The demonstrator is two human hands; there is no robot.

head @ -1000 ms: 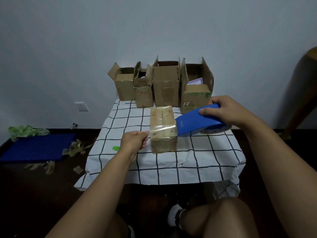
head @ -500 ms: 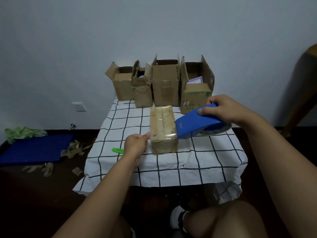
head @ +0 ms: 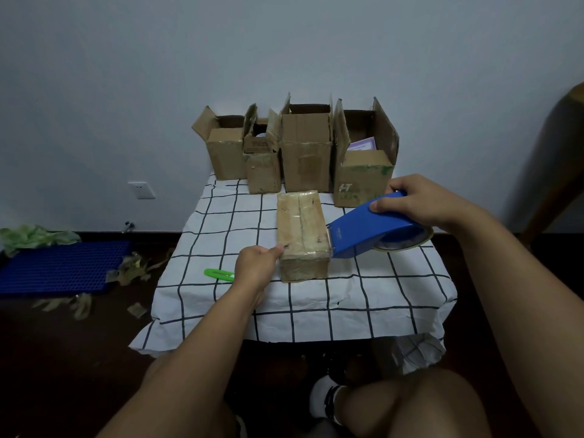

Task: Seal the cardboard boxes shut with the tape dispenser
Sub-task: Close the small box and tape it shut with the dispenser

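Boxes first: four open cardboard boxes line the table's far edge, flaps up, waiting on the checked tablecloth. Closed box lies mid-table, already shiny with tape across its near end. Looks light and fairly stiff, so I'd guess it'll skid unless you pin it by a side. Blue tape dispenser sits with its blade end against the box's right edge, right hand wrapped over the top. Left hand curls against the box's near-left corner, pressing there. Green cutter lies just left of that hand.
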